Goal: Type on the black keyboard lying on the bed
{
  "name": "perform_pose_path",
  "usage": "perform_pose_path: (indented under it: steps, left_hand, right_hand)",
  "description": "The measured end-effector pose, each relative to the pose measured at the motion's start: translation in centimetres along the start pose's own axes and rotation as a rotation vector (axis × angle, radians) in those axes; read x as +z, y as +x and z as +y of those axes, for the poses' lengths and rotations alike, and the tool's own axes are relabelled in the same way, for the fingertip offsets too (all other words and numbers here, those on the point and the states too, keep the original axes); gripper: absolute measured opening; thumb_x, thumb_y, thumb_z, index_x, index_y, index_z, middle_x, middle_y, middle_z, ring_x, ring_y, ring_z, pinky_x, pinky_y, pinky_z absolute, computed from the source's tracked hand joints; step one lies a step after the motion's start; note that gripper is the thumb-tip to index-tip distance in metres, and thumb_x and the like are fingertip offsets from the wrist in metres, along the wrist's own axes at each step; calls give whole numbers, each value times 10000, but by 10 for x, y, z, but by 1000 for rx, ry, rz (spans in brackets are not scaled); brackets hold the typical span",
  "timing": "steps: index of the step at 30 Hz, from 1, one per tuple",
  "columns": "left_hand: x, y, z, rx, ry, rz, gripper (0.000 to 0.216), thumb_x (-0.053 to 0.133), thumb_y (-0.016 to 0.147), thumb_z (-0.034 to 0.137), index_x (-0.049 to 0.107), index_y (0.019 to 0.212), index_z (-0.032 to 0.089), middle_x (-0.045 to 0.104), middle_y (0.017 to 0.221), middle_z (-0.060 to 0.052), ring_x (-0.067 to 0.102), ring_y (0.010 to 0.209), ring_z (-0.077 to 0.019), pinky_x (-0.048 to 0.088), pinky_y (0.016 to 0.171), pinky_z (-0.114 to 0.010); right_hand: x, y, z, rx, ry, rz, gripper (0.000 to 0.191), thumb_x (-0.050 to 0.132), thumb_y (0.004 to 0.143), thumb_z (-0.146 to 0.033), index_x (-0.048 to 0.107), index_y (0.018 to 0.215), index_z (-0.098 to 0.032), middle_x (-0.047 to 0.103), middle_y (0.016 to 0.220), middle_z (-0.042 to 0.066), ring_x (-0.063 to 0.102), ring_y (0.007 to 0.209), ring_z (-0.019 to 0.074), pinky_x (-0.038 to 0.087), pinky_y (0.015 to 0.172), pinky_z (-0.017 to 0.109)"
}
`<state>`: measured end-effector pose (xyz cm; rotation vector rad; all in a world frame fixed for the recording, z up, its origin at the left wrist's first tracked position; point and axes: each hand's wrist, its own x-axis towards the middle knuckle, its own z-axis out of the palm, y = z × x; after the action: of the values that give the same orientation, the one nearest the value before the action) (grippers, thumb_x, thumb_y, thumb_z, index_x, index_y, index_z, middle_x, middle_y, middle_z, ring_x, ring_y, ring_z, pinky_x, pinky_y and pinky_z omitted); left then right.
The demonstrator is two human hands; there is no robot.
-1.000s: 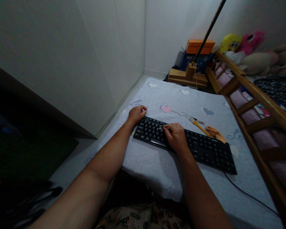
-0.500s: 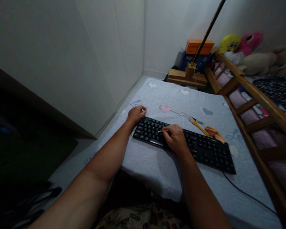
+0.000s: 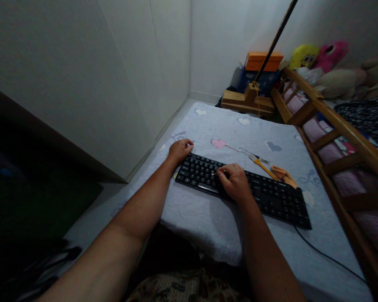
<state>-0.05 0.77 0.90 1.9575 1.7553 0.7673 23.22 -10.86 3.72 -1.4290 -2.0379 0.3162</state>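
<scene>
A black keyboard (image 3: 271,197) lies at a slant on the cloth-covered table. My right hand (image 3: 234,180) is over its middle, fingers pinched on a thin stick with a pale tip, apparently a cotton swab (image 3: 214,173), whose end is down at the keys. At the keyboard's far left corner rests my left hand (image 3: 179,151), fingers curled in toward the thumb; whether anything is between them is hidden. Behind the keyboard are a yellow-handled brush (image 3: 264,168), a folded orange-brown cloth (image 3: 283,176) and thin metal tools (image 3: 252,154).
A pale heart-patterned cover (image 3: 195,226) is spread over the table. The keyboard's cable (image 3: 327,253) trails to the front right. A wooden bed rail (image 3: 340,121) borders the right side, and a grey-white panel (image 3: 138,84) the left. Behind stands a wooden base (image 3: 247,100) with a pole.
My right hand has shifted slightly right along the keys with the cotton swab. My left hand and the keyboard have stayed put.
</scene>
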Motion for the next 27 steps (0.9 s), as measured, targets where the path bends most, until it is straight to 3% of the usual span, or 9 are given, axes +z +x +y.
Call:
perform_pose_path:
  steps: [27]
  left_hand:
    - [1,1,-1,3,11,-7,253,554,825,318,715,970,188,671,782,-26,572,702,-146,364,616,-259]
  right_hand:
    - [0,2,7,70,-22,36,152,546,869,-236,690,825,-216,716,870,63,588,909,249,410,849,397]
